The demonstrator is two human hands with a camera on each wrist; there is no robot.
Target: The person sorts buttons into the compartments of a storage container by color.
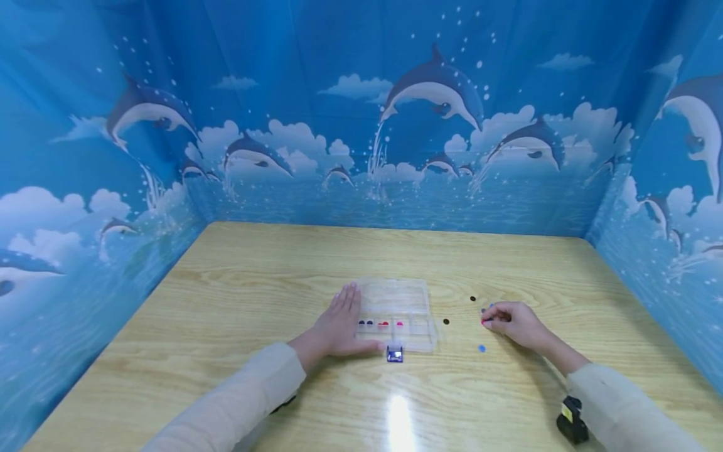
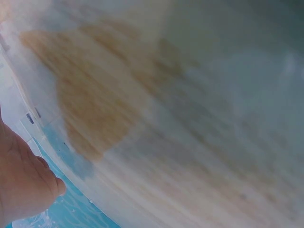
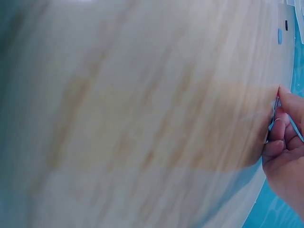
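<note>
Right hand (image 1: pixel 515 323) curled on the desk (image 1: pixel 237 326), fingertips pinching a small pink bead (image 1: pixel 483 322); what else it grips cannot be told. Loose beads around it: black bead (image 1: pixel 472 299) at 11 o'clock, another black bead (image 1: pixel 446 321) at 9, blue bead (image 1: pixel 482 348) at 7. Left hand (image 1: pixel 339 323) flat, fingers straight, resting against the clear compartment box (image 1: pixel 398 314), which lies at its 3 o'clock with coloured beads in the near row. Blue clasp (image 1: pixel 395 355) at the box's 6 o'clock.
</note>
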